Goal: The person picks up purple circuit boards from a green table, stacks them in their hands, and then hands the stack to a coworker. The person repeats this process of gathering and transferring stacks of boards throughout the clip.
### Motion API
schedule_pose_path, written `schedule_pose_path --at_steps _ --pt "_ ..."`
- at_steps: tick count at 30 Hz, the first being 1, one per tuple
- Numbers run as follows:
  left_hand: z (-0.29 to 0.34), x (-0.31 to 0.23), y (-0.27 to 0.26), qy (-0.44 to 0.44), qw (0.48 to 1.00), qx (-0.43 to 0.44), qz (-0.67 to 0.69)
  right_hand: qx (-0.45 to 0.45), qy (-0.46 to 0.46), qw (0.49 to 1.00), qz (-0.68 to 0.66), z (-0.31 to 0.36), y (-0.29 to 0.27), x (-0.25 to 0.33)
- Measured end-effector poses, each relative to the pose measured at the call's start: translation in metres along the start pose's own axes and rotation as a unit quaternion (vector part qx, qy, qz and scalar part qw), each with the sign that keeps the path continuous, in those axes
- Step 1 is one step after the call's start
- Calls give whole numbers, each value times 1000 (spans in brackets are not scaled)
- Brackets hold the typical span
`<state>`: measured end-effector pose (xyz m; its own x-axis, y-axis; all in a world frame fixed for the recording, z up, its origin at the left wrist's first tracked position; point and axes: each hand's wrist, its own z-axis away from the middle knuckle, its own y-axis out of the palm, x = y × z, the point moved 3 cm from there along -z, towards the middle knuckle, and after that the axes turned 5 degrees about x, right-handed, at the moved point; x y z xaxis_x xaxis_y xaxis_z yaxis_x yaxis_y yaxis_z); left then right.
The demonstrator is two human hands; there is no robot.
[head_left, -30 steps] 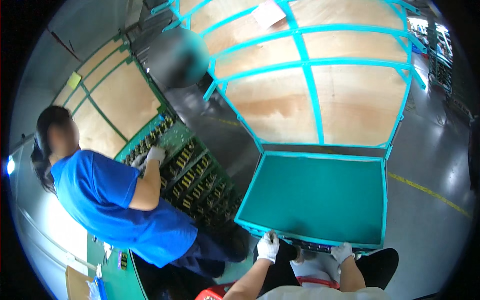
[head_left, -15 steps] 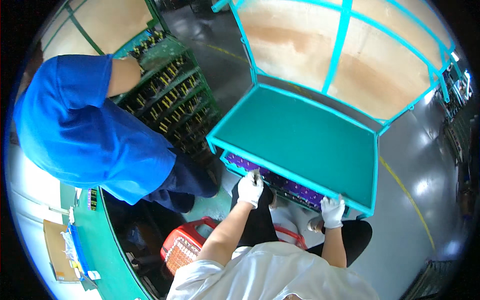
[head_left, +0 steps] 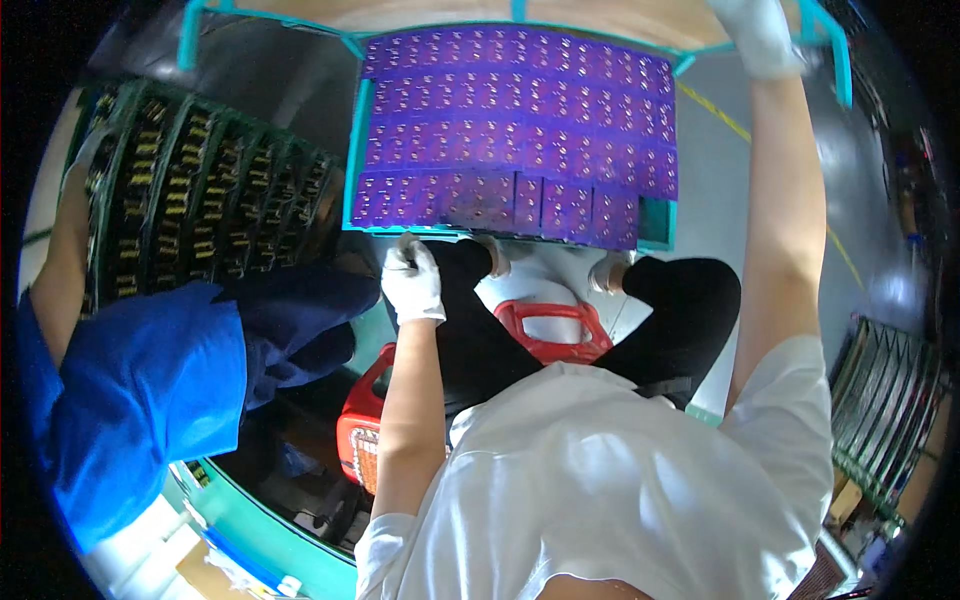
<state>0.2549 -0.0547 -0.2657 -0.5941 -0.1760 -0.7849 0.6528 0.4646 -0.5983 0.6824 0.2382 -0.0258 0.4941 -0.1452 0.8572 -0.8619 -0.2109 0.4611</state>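
My left hand (head_left: pixel 412 285), in a white glove, is just below the front left edge of a teal rack frame (head_left: pixel 357 160). Its fingers are curled in, and what they hold, if anything, is hidden. My right hand (head_left: pixel 760 35), also gloved, is raised at the far right, beside the teal bars of a raised panel (head_left: pixel 620 15). The top of the picture cuts it off, so its fingers do not show. Rows of purple panels (head_left: pixel 480 140) with shiny dots cover the rack's shelf.
A co-worker in a blue shirt (head_left: pixel 150 370) is at left, reaching to a green rack (head_left: pixel 200 190) of dark parts with yellow pieces. Red plastic chairs (head_left: pixel 555 335) are near my legs. A green table (head_left: pixel 280 530) is at lower left, and another rack (head_left: pixel 885 400) at right.
The green shelf top has been lifted away, uncovering the purple panels. My right hand has gone up and far right; my left hand has come left and slightly up. The co-worker appears lower and further left.
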Motion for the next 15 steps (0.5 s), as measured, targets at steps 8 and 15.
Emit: schedule_pose_path --at_steps 8,15 --pt "-5 -7 8 -17 999 35 -34 -70 128 939 312 95 -115 -181" --pt "0 8 10 -38 997 55 -25 -551 350 725 219 424 -172 -361"
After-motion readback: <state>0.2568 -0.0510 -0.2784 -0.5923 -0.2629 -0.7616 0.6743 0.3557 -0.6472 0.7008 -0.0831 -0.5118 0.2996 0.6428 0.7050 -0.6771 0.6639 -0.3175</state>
